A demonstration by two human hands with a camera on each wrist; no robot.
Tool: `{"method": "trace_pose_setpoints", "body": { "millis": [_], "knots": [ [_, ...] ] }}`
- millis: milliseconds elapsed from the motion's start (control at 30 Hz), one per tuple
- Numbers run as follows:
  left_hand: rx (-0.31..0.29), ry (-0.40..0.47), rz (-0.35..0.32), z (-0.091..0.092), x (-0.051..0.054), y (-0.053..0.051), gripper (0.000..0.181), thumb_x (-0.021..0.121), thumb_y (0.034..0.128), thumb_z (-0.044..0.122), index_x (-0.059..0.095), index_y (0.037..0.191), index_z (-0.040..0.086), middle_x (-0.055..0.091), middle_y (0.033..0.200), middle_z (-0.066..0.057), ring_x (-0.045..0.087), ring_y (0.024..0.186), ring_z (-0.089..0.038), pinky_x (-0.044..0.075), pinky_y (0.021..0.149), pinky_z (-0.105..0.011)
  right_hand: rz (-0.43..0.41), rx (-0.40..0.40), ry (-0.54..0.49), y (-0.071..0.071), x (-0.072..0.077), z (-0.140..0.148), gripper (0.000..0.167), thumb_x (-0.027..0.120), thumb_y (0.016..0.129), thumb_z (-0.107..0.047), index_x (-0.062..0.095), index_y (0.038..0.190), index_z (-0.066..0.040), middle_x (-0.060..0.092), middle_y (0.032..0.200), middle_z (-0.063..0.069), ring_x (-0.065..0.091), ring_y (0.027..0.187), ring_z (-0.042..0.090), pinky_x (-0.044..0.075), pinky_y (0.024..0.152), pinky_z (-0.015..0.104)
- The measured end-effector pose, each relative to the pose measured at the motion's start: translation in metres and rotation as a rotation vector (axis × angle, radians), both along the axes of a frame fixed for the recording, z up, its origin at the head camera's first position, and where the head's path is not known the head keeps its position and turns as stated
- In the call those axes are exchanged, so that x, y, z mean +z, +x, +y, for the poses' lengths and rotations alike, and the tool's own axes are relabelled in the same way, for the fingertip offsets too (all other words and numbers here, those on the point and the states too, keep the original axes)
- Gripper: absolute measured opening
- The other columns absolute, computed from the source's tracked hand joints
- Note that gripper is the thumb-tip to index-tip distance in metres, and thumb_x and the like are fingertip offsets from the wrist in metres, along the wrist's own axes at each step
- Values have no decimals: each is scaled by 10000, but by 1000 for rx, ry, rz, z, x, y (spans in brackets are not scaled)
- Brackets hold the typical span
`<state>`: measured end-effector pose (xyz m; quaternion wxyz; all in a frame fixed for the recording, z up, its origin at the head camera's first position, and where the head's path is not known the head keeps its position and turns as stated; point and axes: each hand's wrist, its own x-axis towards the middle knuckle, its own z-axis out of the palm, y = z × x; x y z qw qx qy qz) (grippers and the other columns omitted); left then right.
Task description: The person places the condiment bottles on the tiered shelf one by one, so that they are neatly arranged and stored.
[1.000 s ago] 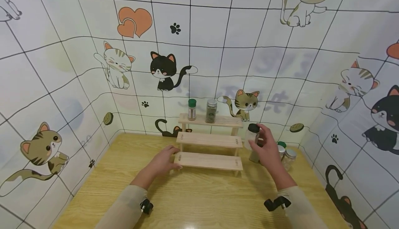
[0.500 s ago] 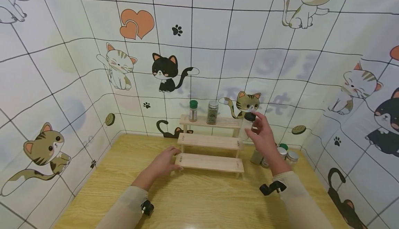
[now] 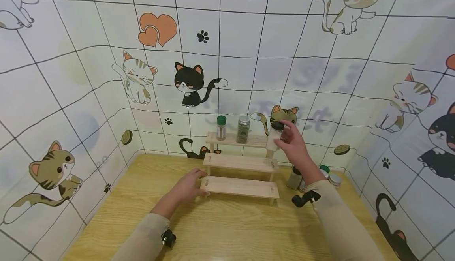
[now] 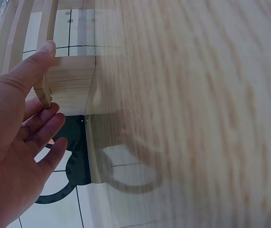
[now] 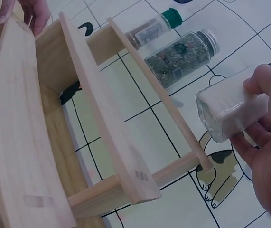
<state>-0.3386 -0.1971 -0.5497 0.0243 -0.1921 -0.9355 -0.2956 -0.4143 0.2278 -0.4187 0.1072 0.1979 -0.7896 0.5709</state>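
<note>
Fingers [image 4: 50, 128] curled on the rack [image 3: 239, 186], your left hand [image 3: 186, 186] seemingly steadies it while your right hand [image 3: 294, 145] pinches the jar [image 3: 273, 138] near the top shelf [image 3: 258, 140], fingers its width apart, likely to leave its base free.

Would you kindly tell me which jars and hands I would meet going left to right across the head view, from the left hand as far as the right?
Left hand → green-capped jar → silver-lidded herb jar → black-lidded white-filled jar → right hand.
</note>
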Motion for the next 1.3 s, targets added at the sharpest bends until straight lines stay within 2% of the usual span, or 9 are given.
{"method": "trace_pose_setpoints", "body": {
  "millis": [100,167,300,400,533,800,1033,1133,1300],
  "knots": [
    [-1,-6,-1,0,0,1,706,973,883,306,661,1455,35,624,1363,-113,652,1267,-349,545,1088,-555,-4,20,-5,-6,5,-5,729,722,1086,-100,356,1710,-191,455,1640,215,494,1480,392,479,1102,555],
    [-8,-9,3,0,0,2,704,974,881,304,662,1449,28,625,1353,-120,654,1259,-360,548,1081,-564,0,24,7,-11,7,-8,730,727,1084,-107,358,1709,-188,462,1628,207,511,1459,375,497,1071,524],
    [-14,-10,7,0,-1,3,699,979,874,306,667,1432,24,627,1331,-120,659,1246,-364,552,1072,-569,-4,45,39,-21,10,-13,716,718,1089,-105,360,1703,-197,541,1387,230,568,1182,328,493,890,402],
    [-12,-9,4,0,-2,3,702,977,877,314,666,1436,27,628,1331,-112,659,1251,-358,552,1074,-562,-28,79,50,-26,11,-17,709,702,1096,-92,346,1699,-199,545,1388,239,578,1186,339,487,851,365],
    [-14,-15,5,0,-4,1,700,967,889,322,658,1450,38,624,1337,-101,659,1252,-345,554,1074,-550,-56,122,55,-34,11,-18,708,677,1098,-45,323,1698,-174,494,1614,205,567,1396,366,516,899,319],
    [-11,-21,-2,3,-2,1,705,959,900,326,649,1469,47,619,1391,-119,650,1283,-346,545,1095,-546,-60,181,56,-45,9,-12,697,671,1086,-1,347,1685,-146,538,1553,275,625,1191,329,518,853,313],
    [3,-19,-11,1,-2,0,708,961,898,323,649,1472,52,614,1426,-134,639,1309,-353,535,1112,-548,-146,217,10,-50,8,-7,707,663,1095,-8,337,1696,-187,504,1621,200,537,1412,463,533,983,433],
    [2,-20,-11,0,-3,-1,704,960,900,328,649,1469,54,616,1425,-134,640,1311,-355,534,1115,-550,-161,232,11,-52,7,-7,708,656,1104,-21,321,1704,-191,489,1652,188,511,1444,470,514,1025,487],
    [-6,-15,3,-1,-1,-1,702,963,896,319,651,1460,42,622,1388,-123,650,1281,-348,543,1103,-542,-162,250,17,-55,8,-7,705,647,1113,-30,316,1708,-211,490,1658,171,508,1430,475,528,1024,409]
  ]
}}
